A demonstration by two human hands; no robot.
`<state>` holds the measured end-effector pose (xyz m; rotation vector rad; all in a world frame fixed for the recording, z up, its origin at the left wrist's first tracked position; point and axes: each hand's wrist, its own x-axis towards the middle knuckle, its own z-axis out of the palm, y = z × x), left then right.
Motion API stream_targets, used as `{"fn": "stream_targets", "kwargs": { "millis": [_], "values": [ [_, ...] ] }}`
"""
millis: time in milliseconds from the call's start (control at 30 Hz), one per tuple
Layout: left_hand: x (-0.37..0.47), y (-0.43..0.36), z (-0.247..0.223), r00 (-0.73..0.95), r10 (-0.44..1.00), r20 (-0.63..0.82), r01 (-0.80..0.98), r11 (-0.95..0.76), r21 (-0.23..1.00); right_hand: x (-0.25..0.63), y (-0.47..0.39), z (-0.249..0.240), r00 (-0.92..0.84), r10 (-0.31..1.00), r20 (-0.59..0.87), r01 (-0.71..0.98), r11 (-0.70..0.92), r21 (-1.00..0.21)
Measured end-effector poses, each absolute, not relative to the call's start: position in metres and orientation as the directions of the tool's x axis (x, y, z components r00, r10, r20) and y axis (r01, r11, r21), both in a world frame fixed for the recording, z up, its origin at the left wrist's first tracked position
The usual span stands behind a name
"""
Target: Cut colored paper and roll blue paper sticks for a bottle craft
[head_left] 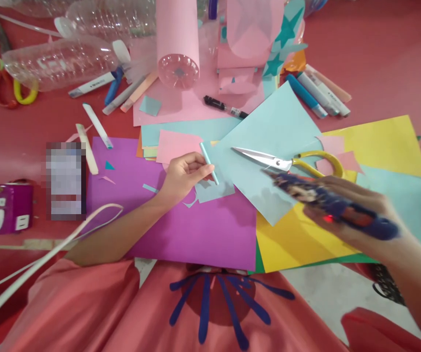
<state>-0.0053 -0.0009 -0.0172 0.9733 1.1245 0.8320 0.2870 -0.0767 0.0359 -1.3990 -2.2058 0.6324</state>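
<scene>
Between the thumb and fingers of my left hand (pixel 186 176) is a thin pale blue paper roll (pixel 209 164), held slanted above the papers. My right hand (pixel 357 210) is wrapped round a dark blue patterned glue gun (pixel 316 195) with a small red light. The gun's nozzle points left toward the paper roll but stays apart from it. Scissors (pixel 265 157) with yellow handles lie just beyond the gun on a light blue sheet (pixel 265 127). Below my left hand are small blue paper scraps (pixel 216 190) and a purple sheet (pixel 196 234).
Plastic bottles (pixel 64 61) and a pink paper-wrapped bottle (pixel 177 34) lie at the back. Several markers (pixel 96 124) are scattered left, others (pixel 320 93) right. A phone (pixel 66 181), a purple power adapter (pixel 7 208) and a white cable (pixel 60 252) occupy the left. Yellow paper (pixel 382 142) lies right.
</scene>
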Motion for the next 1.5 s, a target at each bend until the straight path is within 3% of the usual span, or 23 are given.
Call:
{"fn": "stream_targets", "kwargs": {
  "millis": [100, 233, 867, 1500],
  "values": [
    [-0.006, -0.001, -0.018, 0.232, 0.91, -0.342, -0.04, 0.361, 0.932, 0.26, -0.074, 0.03, -0.529, 0.847, 0.055, 0.623, 0.431, -0.653],
    [-0.007, -0.001, -0.018, 0.244, 0.907, -0.344, -0.023, 0.36, 0.933, 0.245, -0.077, 0.015, -0.507, 0.862, 0.03, 0.593, 0.373, -0.713],
    [-0.007, -0.001, -0.016, 0.278, 0.893, -0.353, -0.01, 0.37, 0.929, 0.237, -0.082, -0.003, -0.519, 0.852, 0.066, 0.636, 0.437, -0.636],
    [-0.007, -0.001, -0.014, 0.335, 0.872, -0.357, 0.021, 0.372, 0.928, 0.235, -0.075, 0.004, -0.497, 0.866, 0.055, 0.625, 0.401, -0.669]
  ]
}}
